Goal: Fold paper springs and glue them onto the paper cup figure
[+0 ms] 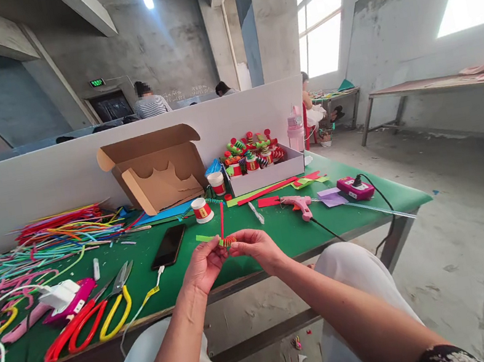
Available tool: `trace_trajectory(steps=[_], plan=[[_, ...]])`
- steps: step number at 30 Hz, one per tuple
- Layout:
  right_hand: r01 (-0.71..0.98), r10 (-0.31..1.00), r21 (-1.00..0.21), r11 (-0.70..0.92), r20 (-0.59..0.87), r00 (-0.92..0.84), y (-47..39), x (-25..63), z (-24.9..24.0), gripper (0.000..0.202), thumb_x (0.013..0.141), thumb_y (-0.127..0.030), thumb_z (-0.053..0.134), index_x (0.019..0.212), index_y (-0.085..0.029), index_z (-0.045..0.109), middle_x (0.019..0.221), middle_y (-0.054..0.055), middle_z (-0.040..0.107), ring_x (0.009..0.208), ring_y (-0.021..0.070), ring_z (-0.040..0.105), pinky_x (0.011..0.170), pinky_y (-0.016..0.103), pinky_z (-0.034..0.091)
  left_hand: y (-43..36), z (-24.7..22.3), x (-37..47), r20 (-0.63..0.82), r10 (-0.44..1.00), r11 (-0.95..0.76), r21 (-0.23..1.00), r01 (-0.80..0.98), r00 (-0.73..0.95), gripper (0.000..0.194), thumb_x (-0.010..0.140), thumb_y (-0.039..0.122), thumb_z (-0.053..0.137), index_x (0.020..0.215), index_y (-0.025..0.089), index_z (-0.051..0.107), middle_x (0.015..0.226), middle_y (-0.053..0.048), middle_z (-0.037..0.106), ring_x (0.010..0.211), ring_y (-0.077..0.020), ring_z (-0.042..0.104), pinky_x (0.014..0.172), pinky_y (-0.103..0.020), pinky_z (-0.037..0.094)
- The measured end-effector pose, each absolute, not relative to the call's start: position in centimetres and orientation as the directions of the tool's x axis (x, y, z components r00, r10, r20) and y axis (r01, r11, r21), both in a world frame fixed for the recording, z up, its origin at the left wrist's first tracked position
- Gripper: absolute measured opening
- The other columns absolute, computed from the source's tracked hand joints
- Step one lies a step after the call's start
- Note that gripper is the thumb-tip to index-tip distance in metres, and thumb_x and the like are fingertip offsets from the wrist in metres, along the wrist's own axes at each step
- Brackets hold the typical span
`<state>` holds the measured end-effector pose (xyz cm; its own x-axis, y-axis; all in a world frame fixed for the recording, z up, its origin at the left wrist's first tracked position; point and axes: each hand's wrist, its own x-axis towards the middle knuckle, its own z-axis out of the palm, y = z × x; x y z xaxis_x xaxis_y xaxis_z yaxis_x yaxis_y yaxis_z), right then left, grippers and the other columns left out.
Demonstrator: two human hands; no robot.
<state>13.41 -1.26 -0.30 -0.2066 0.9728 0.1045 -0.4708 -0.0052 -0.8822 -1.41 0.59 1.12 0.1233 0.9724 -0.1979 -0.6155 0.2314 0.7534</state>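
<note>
Both hands meet over the front edge of the green table. My left hand (203, 264) pinches one end of a folded red and green paper strip (228, 241); a green tail points left and a red tail points up and away. The fingers of my right hand (254, 247) close on the strip's folded right end. Just beyond them stands a white paper cup with a red band (203, 211), with coiled green pieces at its sides. A black phone (168, 246) lies left of my hands, and a pink glue gun (297, 205) rests to the right.
Scissors with yellow handles (116, 303), red-handled ones (77, 325) and a pile of coloured stems (60, 238) lie left. Behind are an open cardboard box (160, 170) and a white box of finished pieces (267, 178). A pink power strip (356, 188) sits right.
</note>
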Motion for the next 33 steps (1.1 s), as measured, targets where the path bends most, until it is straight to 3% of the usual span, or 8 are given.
trace_trajectory(steps=[6,11,21,26,33], plan=[[-0.478,0.978,-0.878,-0.020,0.083,-0.193,-1.3,13.4,-0.2,0.036,0.053,-0.038,0.086,0.079,-0.016,0.074,0.068,0.001,0.069,0.063,0.0121,0.061,0.074,0.031,0.051,0.7,1.0,-1.6,-0.202,0.976,0.208,0.744,-0.635,0.082,0.014,0.065,0.005,0.072,0.056,0.012,0.063,0.051,-0.001,0.062,0.046,-0.0094,0.055,0.047,-0.020,0.048],[-0.498,0.976,-0.866,-0.046,0.068,-0.208,-1.2,13.4,-0.4,0.036,0.053,-0.037,0.086,0.080,-0.016,0.074,0.072,0.002,0.070,0.064,0.0113,0.062,0.072,0.028,0.052,0.7,1.0,-1.4,-0.181,0.974,0.226,0.752,-0.620,0.135,0.013,0.068,0.008,0.071,0.058,0.012,0.063,0.053,-0.003,0.063,0.047,-0.0095,0.055,0.047,-0.020,0.048],[-0.508,0.985,-0.857,-0.086,0.002,-0.171,-0.9,13.4,-0.8,0.044,0.055,-0.038,0.086,0.090,-0.015,0.072,0.077,0.002,0.069,0.060,0.0097,0.062,0.065,0.026,0.054,1.1,1.6,-2.2,-0.153,0.987,0.142,0.742,-0.655,0.041,0.011,0.071,0.004,0.068,0.064,0.011,0.063,0.052,0.000,0.059,0.047,-0.0078,0.053,0.046,-0.018,0.048],[-0.438,0.990,-0.892,-0.109,-0.060,-0.125,-1.1,14.0,-0.7,0.037,0.058,-0.041,0.084,0.083,-0.016,0.073,0.077,0.003,0.068,0.058,0.0097,0.061,0.059,0.025,0.053,5.8,4.4,-4.4,-0.124,0.986,0.036,0.813,-0.581,-0.113,0.014,0.074,0.002,0.064,0.063,0.011,0.062,0.051,-0.001,0.058,0.045,-0.0079,0.054,0.045,-0.017,0.047],[-0.491,0.983,-0.853,-0.175,-0.119,-0.142,-1.2,15.0,0.0,0.032,0.059,-0.039,0.083,0.080,-0.016,0.073,0.080,0.005,0.069,0.060,0.0102,0.061,0.061,0.026,0.053,15.1,7.3,-6.2,-0.200,0.922,0.060,0.921,-0.386,-0.333,0.015,0.073,0.002,0.064,0.064,0.013,0.059,0.045,0.000,0.056,0.037,-0.0074,0.048,0.039,-0.017,0.041]])
